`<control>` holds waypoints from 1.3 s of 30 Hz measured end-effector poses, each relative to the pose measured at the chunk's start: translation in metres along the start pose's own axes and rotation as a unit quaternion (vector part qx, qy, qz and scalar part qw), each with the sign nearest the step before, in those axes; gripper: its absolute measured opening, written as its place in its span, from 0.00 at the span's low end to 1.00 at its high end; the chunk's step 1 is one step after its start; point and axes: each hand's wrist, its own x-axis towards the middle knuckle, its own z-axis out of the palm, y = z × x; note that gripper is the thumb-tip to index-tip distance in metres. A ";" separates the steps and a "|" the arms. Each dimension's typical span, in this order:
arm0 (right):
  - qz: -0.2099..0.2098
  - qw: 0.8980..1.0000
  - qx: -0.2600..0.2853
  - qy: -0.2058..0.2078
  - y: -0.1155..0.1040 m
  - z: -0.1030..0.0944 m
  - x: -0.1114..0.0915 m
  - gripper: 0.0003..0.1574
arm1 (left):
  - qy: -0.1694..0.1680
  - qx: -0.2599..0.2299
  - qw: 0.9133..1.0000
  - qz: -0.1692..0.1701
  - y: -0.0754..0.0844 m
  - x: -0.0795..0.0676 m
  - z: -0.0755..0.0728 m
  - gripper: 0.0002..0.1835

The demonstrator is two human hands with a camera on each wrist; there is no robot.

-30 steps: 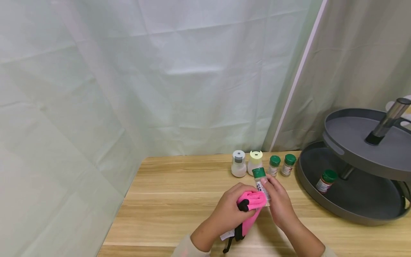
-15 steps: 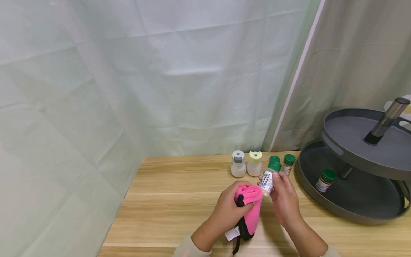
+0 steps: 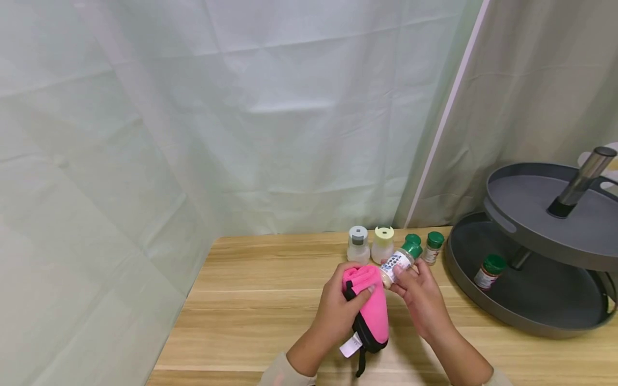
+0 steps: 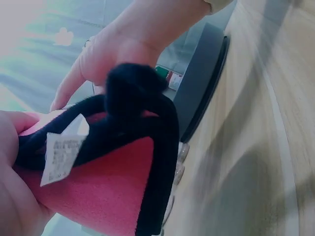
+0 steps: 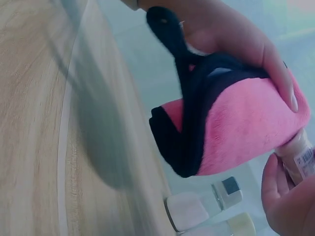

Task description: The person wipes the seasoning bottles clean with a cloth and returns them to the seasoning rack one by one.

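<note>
My left hand (image 3: 335,303) grips a folded pink cloth (image 3: 374,308) with black edging, a white tag (image 4: 64,152) and a black hanging loop (image 5: 166,29). Between thumb and fingers, my right hand (image 3: 422,297) holds a spice jar (image 3: 397,265) with a green cap and a printed label. The jar tilts, cap up to the right, its base right at the cloth's upper side. In the right wrist view the pale lower end of the jar meets the cloth's edge. Both things are held above the wooden table (image 3: 251,311).
Behind the hands stand a grey-capped bottle (image 3: 358,245), a yellow-capped bottle (image 3: 383,246) and two green-capped jars, one (image 3: 434,246) plainly seen, the other partly covered. At right, a two-tier dark grey rack (image 3: 541,316) bears another green-capped jar (image 3: 488,272) on its lower tier.
The spice jar came out from behind the cloth, turned its label forward and tipped over, then its base moved left against the cloth. My left hand shifted slightly up and left with the cloth.
</note>
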 end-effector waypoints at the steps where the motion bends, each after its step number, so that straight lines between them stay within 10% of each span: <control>1: 0.000 1.000 0.002 -0.005 0.000 0.000 0.000 0.21 | 0.004 -0.012 1.000 -0.004 0.000 0.001 0.000 0.23; 15: -0.003 0.999 0.023 -0.026 0.001 0.004 -0.002 0.21 | 0.022 -0.124 0.988 -0.084 0.000 0.008 -0.006 0.22; 39: -0.051 0.997 0.046 -0.031 0.001 0.005 -0.005 0.21 | 0.031 -0.147 0.981 -0.122 0.000 0.007 0.000 0.19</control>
